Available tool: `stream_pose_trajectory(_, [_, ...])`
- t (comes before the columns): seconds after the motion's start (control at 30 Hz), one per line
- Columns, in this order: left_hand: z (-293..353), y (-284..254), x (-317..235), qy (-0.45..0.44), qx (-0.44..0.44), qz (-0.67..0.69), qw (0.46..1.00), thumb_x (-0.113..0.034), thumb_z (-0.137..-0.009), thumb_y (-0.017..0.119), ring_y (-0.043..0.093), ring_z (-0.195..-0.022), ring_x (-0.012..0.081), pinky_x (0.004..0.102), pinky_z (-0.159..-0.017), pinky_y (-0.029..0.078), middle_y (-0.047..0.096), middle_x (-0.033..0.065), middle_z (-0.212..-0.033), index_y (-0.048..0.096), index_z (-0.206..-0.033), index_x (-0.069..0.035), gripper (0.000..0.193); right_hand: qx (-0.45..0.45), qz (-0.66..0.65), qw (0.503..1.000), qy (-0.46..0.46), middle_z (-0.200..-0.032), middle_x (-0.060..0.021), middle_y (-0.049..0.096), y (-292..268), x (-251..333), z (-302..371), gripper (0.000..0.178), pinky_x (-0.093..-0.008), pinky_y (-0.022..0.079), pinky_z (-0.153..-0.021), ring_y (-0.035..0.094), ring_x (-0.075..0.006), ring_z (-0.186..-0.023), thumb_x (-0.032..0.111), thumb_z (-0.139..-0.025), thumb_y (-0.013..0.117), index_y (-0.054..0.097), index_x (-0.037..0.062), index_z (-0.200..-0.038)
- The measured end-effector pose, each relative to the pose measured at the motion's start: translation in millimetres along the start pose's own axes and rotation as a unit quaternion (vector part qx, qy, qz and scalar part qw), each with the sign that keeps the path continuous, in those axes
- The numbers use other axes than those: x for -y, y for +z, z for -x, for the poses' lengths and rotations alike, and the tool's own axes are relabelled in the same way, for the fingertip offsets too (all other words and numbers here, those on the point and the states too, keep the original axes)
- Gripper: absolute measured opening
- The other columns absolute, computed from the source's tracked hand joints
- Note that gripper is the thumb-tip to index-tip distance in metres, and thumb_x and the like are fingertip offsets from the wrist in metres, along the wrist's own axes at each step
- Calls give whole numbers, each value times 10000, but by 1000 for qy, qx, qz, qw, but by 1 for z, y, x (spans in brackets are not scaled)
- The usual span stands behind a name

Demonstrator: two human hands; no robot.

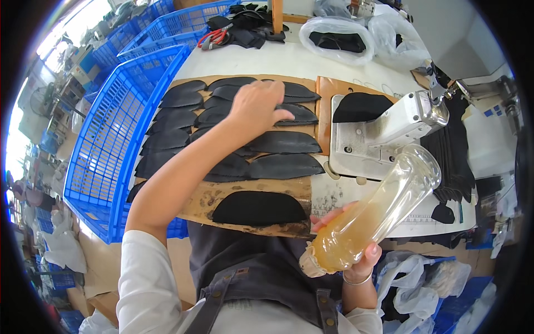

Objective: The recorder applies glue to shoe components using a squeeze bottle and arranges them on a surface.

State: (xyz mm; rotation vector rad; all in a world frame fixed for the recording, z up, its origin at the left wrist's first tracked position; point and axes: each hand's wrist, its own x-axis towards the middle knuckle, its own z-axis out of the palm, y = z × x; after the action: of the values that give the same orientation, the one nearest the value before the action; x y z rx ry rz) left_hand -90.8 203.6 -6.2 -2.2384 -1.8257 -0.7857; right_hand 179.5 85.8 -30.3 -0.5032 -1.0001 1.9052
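Left grip [257, 106]: at twelve o'clock, over rows of curved black pieces [283, 142], thumb spread from bent fingers; whether it holds or touches a piece, I cannot tell. Right grip [362, 263]: at four o'clock, closed around a clear bottle [375, 214] part-filled with yellowish liquid, tilted, its tan-wrapped end pointing to eight (the base leans up toward two). Black pieces: overlapping in rows, laid on a brown board [194, 205] upon the white surface [233, 65]. Single black piece [258, 209]: at six o'clock, near the board's closest edge. White machine [409, 114]: at two o'clock, beside the board. Blue crate [92, 192]: at nine o'clock. Red-handled scissors [214, 38]: at eleven, beside dark scraps [245, 37]. Clear bag [361, 53]: at one, dark material inside.
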Motion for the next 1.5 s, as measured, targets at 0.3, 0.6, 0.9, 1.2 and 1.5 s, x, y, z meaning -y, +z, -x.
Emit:
stream_pose_trajectory(0.3, [147,-86,-26,66,5,102,993,-111,-680,697,531,-683,237,336,-628,407,561,55,-734,635,-813,-74,152,-79,139,978,-131,-1039,-211,516,13,3,-5,761,-434,471,-823,554,-318,-934,498,-667,673,364,55,-1202])
stream_pose_trajectory(0.6, [213,-48,-10,95,-148,144,974,-51,-652,704,613,-740,228,346,-674,499,647,75,-860,644,-818,-33,177,115,338,915,-185,-1125,-162,502,81,-39,-57,670,-377,421,-886,515,-263,-1030,251,-689,736,385,39,-1219])
stream_pose_trajectory(0.9, [220,-49,-7,94,-163,147,971,-74,-613,675,608,-738,203,296,-612,501,619,70,-833,615,-813,-19,215,182,594,749,-230,-1013,-106,578,103,-68,-66,514,-351,437,-829,552,-236,-920,206,-717,715,504,4,-1139])
stream_pose_trajectory(1.2, [219,-38,-3,107,-159,134,972,-66,-622,671,616,-747,193,279,-605,494,641,62,-880,634,-834,-38,218,78,779,521,-340,-1026,-97,576,77,-35,-46,542,-324,450,-829,559,-186,-940,94,-690,729,475,-46,-1148])
stream_pose_trajectory(1.5, [218,-38,-4,101,-166,146,970,-40,-603,686,616,-736,203,284,-581,489,648,55,-868,638,-827,-52,229,-122,464,832,-279,-1099,-207,521,69,4,-15,672,-359,453,-852,543,-268,-981,352,-737,664,358,-6,-1216])
